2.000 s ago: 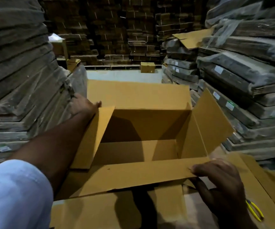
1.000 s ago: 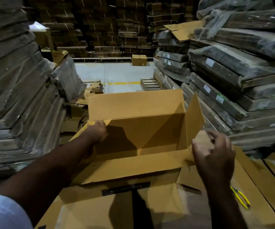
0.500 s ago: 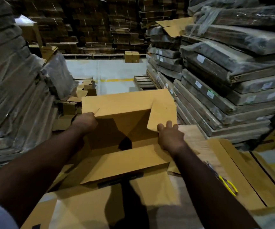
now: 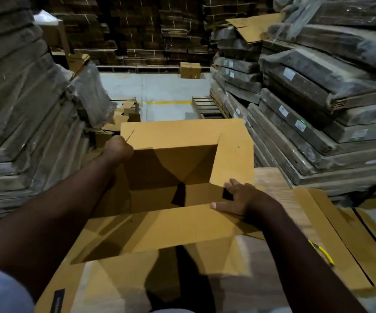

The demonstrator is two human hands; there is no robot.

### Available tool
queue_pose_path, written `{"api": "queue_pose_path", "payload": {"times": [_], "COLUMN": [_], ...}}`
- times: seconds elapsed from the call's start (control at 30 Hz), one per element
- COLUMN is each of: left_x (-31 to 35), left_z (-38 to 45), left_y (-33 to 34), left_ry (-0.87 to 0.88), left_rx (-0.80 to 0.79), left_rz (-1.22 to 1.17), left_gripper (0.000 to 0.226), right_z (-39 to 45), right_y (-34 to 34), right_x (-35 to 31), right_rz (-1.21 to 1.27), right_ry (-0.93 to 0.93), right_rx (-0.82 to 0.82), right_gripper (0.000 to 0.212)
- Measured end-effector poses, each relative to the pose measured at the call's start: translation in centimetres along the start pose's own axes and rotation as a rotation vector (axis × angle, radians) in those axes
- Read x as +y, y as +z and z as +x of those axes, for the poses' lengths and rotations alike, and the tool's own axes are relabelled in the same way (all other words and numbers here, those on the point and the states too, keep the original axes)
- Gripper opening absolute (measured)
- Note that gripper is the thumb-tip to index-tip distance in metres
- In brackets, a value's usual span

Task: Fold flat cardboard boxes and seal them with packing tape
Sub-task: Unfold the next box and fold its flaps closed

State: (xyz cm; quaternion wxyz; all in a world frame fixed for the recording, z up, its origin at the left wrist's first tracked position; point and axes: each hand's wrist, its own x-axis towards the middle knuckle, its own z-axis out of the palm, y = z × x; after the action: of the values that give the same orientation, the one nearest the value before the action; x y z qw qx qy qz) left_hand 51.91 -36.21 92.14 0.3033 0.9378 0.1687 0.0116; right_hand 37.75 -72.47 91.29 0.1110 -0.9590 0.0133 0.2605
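Box check: the open brown cardboard box point(image 4: 182, 172) sits on flat cardboard sheets point(image 4: 331, 233), nothing visible inside. Left hand point(image 4: 117, 149) curls around its far-left corner flap, right hand point(image 4: 242, 197) lies flat, fingers spread, pressing the right flap point(image 4: 234, 159) inward.

Box point(image 4: 182, 172) between stacks point(image 4: 20, 114), scissors point(image 4: 322, 254) right
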Motion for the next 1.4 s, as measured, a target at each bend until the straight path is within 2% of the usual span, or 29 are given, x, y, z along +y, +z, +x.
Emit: {"api": "queue_pose_path", "payload": {"times": [0.1,0.23,0.37,0.5,0.63,0.7,0.73,0.77,0.83,0.9,0.97,1.03,1.13,1.27,1.33,1.4], "left_x": [0.6,1.4,1.9,2.0,1.3,1.0,0.8,0.7,0.0,-0.9,-1.5,-1.3,-0.3,0.7,0.8,0.9], "left_z": [1.0,2.2,3.2,4.1,3.9,3.6,3.4,3.2,2.2,1.2,1.1,1.5,2.3,3.2,3.2,3.0], "left_y": [-1.1,-3.4,-4.8,-4.1,-2.3,-1.7,-1.4,-1.0,-0.3,0.0,-0.2,-1.0,-3.0,-4.0,-3.2,-2.0], "left_ry": [-0.044,0.001,-0.03,-0.146,-0.161,-0.151,-0.128,-0.091,-0.071,-0.115,-0.083,-0.056,-0.005,0.254,0.324,0.346], "left_rx": [0.019,0.004,0.092,0.131,0.15,0.182,0.127,0.004,-0.35,-0.676,-0.808,-0.782,-0.685,-0.353,-0.228,-0.181], "left_rz": [-0.056,0.03,0.023,-0.043,-0.103,-0.022,0.013,0.02,0.017,0.108,0.272,0.281,0.186,0.125,0.046,-0.015], "left_gripper": [0.023,0.02,0.019,0.032,0.035,0.027,0.025,0.027,0.044,0.057,0.063,0.056,0.05,0.045,0.046,0.05], "right_z": [-1.4,-2.9,-4.6,-5.8,-5.2,-5.4,-5.6,-5.9,-6.1,-5.9,-5.5,-5.0,-3.0,2.7,5.8,8.0], "right_y": [-0.2,-0.1,0.5,2.3,3.7,3.8,3.8,3.8,3.6,2.9,1.9,0.3,-1.5,-1.0,0.6,2.4], "right_x": [1.5,3.1,2.5,0.1,-2.0,-2.8,-3.0,-3.1,-3.0,-3.0,-2.9,-3.1,-4.0,-5.1,-4.8,-4.7], "right_rz": [0.122,0.147,0.023,-0.207,-0.227,-0.245,-0.217,-0.172,-0.116,-0.135,-0.164,-0.176,-0.185,-0.083,-0.028,-0.001], "right_ry": [-0.007,-0.055,-0.171,-0.318,-0.387,-0.452,-0.514,-0.589,-0.688,-0.773,-0.806,-0.72,-0.484,-0.402,-0.335,-0.273], "right_rx": [0.013,-0.014,-0.077,-0.048,-0.06,-0.063,-0.021,0.063,0.272,0.524,0.73,0.791,0.68,0.898,0.834,0.675], "right_gripper": [0.112,0.121,0.134,0.142,0.134,0.117,0.104,0.089,0.063,0.039,0.025,0.027,0.032,0.039,0.041,0.042]}}
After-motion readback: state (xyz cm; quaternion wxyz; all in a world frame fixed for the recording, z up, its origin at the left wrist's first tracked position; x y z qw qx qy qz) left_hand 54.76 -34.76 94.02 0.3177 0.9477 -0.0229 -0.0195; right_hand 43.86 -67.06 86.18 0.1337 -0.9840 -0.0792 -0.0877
